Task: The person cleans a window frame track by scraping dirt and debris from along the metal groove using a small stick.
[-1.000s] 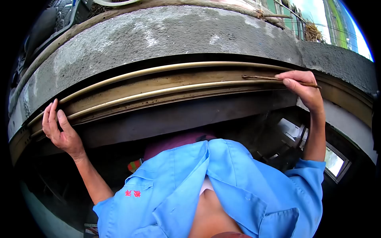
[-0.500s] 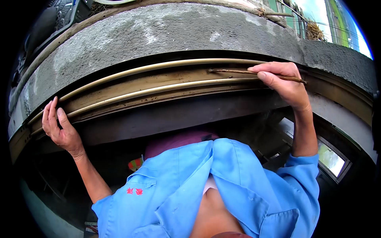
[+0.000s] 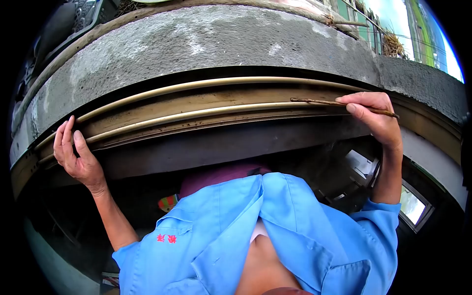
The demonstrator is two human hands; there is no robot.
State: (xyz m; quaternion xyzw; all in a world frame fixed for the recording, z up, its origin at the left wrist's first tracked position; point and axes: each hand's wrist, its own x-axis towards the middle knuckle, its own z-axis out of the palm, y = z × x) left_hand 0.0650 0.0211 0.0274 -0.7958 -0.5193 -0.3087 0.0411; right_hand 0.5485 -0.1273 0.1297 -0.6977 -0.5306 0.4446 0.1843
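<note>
Between thumb and fingers, my right hand (image 3: 376,118) pinches a thin brown stick (image 3: 314,101), whose free end points left over the track. A brownish window track (image 3: 196,103) with two pale raised rails runs across the view below the concrete ledge. My left hand (image 3: 76,155) rests at the left end of the track, fingers apart and holding nothing, with its fingertips by the upper rail (image 3: 172,89). The lower rail (image 3: 196,114) passes behind that hand's thumb.
Beyond the track lies a rough grey concrete ledge (image 3: 221,39), edged by a long wooden pole (image 3: 123,18). A grey plastic crate (image 3: 91,17) stands at the top left. Dry straw (image 3: 392,45) shows at the top right. Below the track is a dark panel (image 3: 221,147).
My right hand moved left along the track with the stick, then back right. My left hand has stayed nearly in place.
</note>
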